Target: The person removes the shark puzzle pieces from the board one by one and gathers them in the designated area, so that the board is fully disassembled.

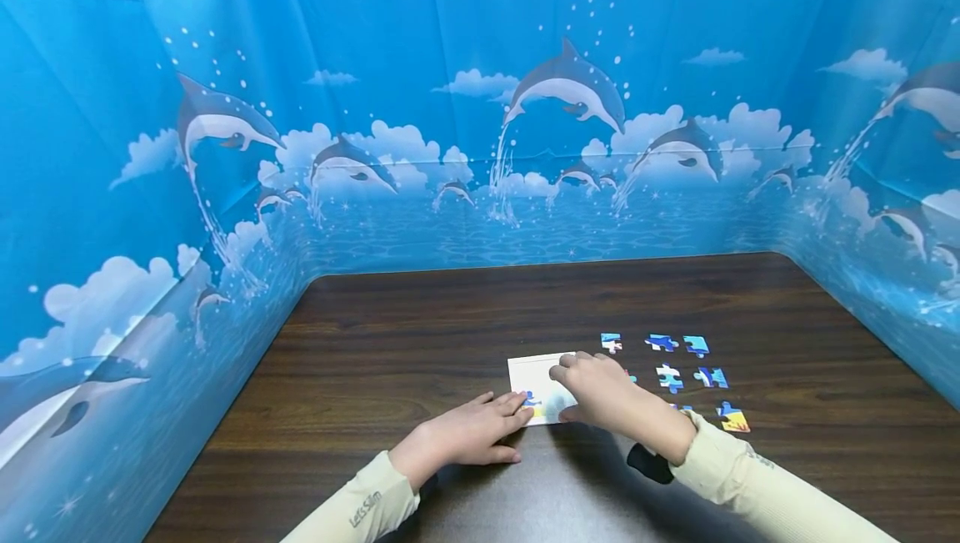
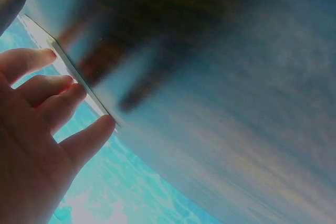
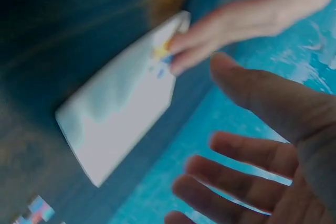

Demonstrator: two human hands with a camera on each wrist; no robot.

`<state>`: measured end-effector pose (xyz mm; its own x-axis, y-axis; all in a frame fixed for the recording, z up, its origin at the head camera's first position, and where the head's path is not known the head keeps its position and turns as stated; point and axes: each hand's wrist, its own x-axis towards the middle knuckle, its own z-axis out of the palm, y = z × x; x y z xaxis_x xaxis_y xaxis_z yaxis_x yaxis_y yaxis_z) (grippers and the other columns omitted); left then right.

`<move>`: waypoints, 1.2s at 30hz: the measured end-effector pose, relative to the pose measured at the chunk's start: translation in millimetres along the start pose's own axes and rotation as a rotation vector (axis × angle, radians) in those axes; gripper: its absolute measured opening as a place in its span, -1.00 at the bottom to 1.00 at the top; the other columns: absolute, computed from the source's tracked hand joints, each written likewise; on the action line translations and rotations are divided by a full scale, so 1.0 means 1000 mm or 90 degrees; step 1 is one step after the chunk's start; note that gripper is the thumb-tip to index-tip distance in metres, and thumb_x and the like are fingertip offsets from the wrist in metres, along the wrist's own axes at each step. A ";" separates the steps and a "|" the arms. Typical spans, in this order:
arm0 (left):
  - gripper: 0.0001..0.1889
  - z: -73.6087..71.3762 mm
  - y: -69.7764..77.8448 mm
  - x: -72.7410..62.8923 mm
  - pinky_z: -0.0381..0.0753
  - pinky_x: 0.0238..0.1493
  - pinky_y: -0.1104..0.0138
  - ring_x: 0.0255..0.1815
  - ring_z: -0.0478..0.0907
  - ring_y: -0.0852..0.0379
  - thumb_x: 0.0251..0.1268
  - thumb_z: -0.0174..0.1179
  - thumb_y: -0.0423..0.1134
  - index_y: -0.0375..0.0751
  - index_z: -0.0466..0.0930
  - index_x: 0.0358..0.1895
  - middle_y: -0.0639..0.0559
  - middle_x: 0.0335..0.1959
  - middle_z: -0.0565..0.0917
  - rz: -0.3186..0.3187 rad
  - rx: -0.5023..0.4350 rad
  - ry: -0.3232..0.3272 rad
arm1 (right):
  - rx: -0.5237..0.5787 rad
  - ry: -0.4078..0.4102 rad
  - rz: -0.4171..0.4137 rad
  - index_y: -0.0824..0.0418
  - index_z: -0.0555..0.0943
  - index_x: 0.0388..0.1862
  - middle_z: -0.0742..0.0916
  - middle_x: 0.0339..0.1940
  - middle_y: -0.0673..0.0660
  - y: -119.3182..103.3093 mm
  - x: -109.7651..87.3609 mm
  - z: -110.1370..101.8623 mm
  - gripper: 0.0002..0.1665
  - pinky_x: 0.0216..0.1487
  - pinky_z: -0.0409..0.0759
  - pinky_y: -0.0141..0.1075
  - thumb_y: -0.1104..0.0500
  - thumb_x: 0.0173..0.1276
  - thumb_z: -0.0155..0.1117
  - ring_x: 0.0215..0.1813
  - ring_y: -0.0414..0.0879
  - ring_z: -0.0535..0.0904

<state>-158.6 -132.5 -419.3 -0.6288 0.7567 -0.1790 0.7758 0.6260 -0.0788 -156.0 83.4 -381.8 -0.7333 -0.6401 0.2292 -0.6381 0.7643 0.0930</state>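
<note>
A white puzzle board (image 1: 529, 371) lies on the table in front of me. At its near left corner sits a blue and yellow jigsaw piece (image 1: 531, 399). My left hand (image 1: 472, 433) rests its fingertips on that corner, fingers extended. The left wrist view shows these fingers (image 2: 86, 137) along the board's edge. Above the board's right part is my right hand (image 1: 606, 397), covering some of it. In the right wrist view its thumb (image 3: 262, 93) and fingers are spread apart, with nothing between them and the board (image 3: 118, 103) beyond.
Several loose jigsaw pieces lie spread right of the board, among them a blue and white one (image 1: 670, 377) and a yellow and blue one (image 1: 732, 417). Some are partly hidden by my right hand. A dolphin-print curtain (image 1: 450, 109) encloses the dark wooden table (image 1: 390, 334).
</note>
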 end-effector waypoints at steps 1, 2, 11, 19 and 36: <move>-0.37 0.000 0.000 0.000 0.27 0.39 0.09 0.48 0.16 0.11 0.36 0.00 0.11 -0.09 0.21 0.41 -0.10 0.46 0.21 0.002 0.001 0.003 | 0.011 -0.007 0.002 0.21 0.62 -0.13 0.70 -0.21 0.10 -0.001 0.003 0.003 -0.40 -0.26 0.59 -0.17 -0.05 -0.14 0.57 -0.16 -0.01 0.62; -0.37 0.000 0.000 -0.001 0.28 0.39 0.10 0.48 0.16 0.10 0.36 0.01 0.10 -0.10 0.21 0.41 -0.11 0.46 0.21 0.004 0.002 0.006 | 0.021 -0.013 0.003 0.22 0.60 -0.08 0.68 -0.14 0.12 -0.002 0.006 0.007 -0.34 -0.21 0.61 -0.12 -0.06 -0.15 0.58 -0.10 0.02 0.61; -0.35 -0.001 -0.001 -0.001 0.29 0.38 0.07 0.47 0.18 0.05 0.33 0.04 0.12 -0.18 0.24 0.36 -0.19 0.44 0.24 0.012 -0.002 0.015 | 0.019 -0.052 -0.001 0.24 0.60 -0.15 0.62 -0.22 0.07 -0.019 0.019 0.030 -0.32 -0.28 0.56 -0.15 -0.19 -0.14 0.53 -0.24 -0.06 0.53; -0.31 -0.001 -0.005 -0.006 0.27 0.37 0.00 0.48 0.16 0.10 0.31 0.03 0.17 -0.16 0.24 0.39 -0.10 0.45 0.23 -0.024 0.009 0.019 | -0.056 0.011 -0.020 0.16 0.61 -0.11 0.64 -0.15 0.10 -0.025 0.023 0.035 -0.37 -0.24 0.55 -0.16 -0.24 -0.03 0.43 -0.15 -0.03 0.57; -0.30 0.001 -0.003 -0.005 0.19 0.39 -0.06 0.47 0.19 0.09 0.33 0.00 0.18 -0.18 0.23 0.40 -0.06 0.45 0.25 -0.094 0.018 -0.004 | -0.126 0.031 -0.001 0.29 0.55 0.09 0.54 0.21 0.21 -0.037 0.021 0.048 -0.23 0.19 0.46 -0.02 -0.25 0.09 0.32 0.28 0.09 0.43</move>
<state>-157.5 -138.7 -419.0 -0.7355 0.6558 -0.1700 0.6765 0.7246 -0.1315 -159.7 37.9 -427.1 -0.7173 -0.6400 0.2755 -0.5766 0.7671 0.2812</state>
